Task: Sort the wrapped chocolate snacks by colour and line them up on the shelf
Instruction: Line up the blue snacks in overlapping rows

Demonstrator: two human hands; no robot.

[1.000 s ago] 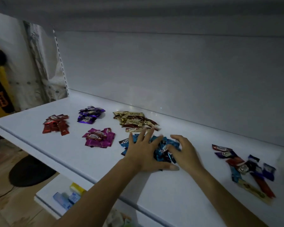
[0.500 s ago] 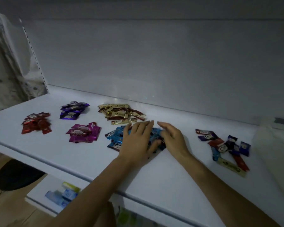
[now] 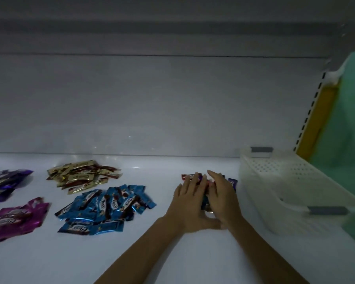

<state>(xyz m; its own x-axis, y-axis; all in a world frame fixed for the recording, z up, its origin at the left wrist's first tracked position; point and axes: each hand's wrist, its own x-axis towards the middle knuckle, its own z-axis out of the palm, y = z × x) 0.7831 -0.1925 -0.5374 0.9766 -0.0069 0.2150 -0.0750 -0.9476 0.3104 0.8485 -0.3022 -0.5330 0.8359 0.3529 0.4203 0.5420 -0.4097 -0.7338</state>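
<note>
My two arms reach over a white shelf (image 3: 49,261) in dim light, with its pale back panel (image 3: 152,103) rising behind. At the right end of the shelf stands a white perforated basket (image 3: 285,181) with grey handles on its far and near rims.

Four sorted heaps of wrapped chocolate snacks lie to the left, each apart from the others. The blue pile (image 3: 107,208) is nearest my arms. The gold pile (image 3: 80,177) sits just behind it, toward the back panel. The magenta pile (image 3: 14,218) lies at the left edge of view, near the front. The purple pile (image 3: 2,185) lies behind that one, cut off by the frame.

My left hand (image 3: 190,203) lies flat, its fingers straight and close together. It presses on the left side of the mixed pile (image 3: 190,176), and its thumb stretches along the near edge toward my other hand. My right hand (image 3: 223,197) is likewise flat-fingered and leans against the right side of the same pile. Neither hand curls round a wrapper.

The mixed pile sits between the blue pile and the basket, just beside the basket's wall. A red-brown wrapper shows past my left fingertips and a purple one past my right hand. My palms hide the rest, so its colours appear mixed but cannot be fully told.
</note>
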